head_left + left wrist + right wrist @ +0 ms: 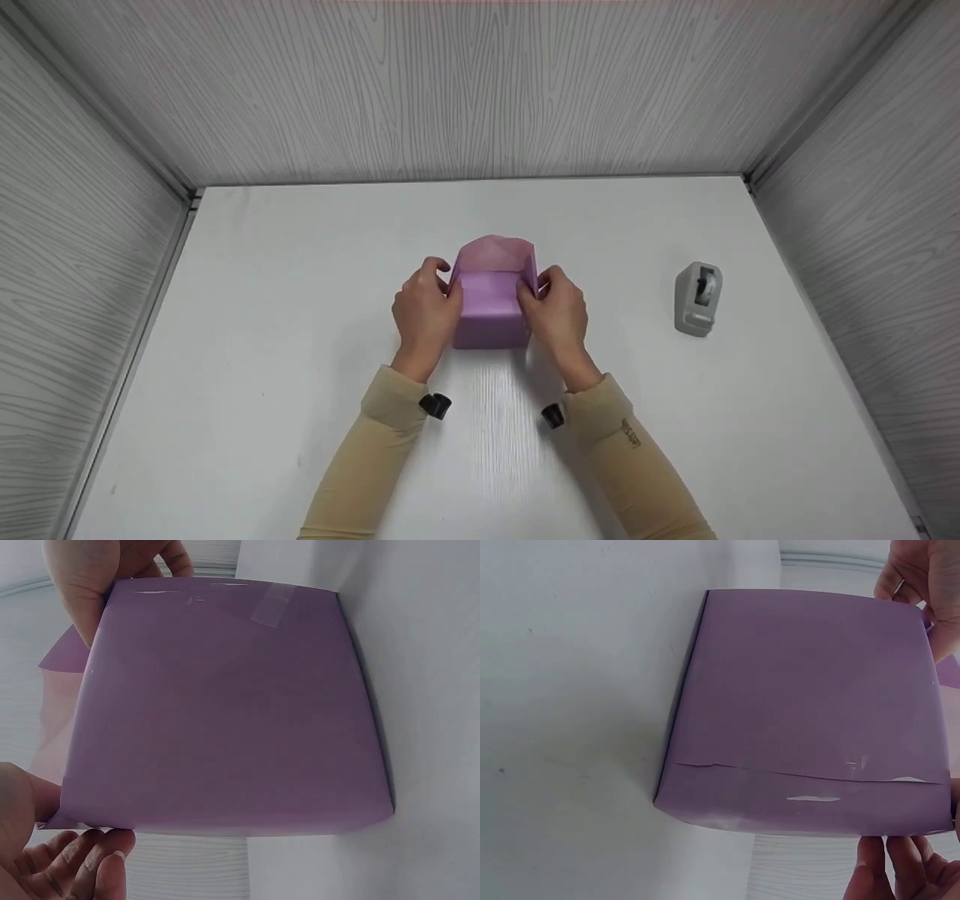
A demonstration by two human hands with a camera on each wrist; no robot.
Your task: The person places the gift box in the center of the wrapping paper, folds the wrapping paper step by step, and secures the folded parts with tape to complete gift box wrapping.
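A boxy package in purple wrapping paper (pixel 491 330) stands on the white table in front of me. At its far end a pinkish paper flap (pixel 491 255) sticks up, with upright paper edges at both sides. My left hand (pixel 424 311) pinches the left edge, thumb on the inner side and fingers outside. On the opposite edge my right hand (pixel 559 307) does the same. A clear strip of tape (pixel 274 606) shows on the near face in the left wrist view. The right wrist view shows a paper seam (pixel 810 774) running along that face.
A grey tape dispenser (pixel 697 300) with a roll in it stands on the table to the right. Wood-grain panels (pixel 465 90) enclose the table at the back and both sides. Small black wrist cameras (pixel 435 406) sit at both cuffs.
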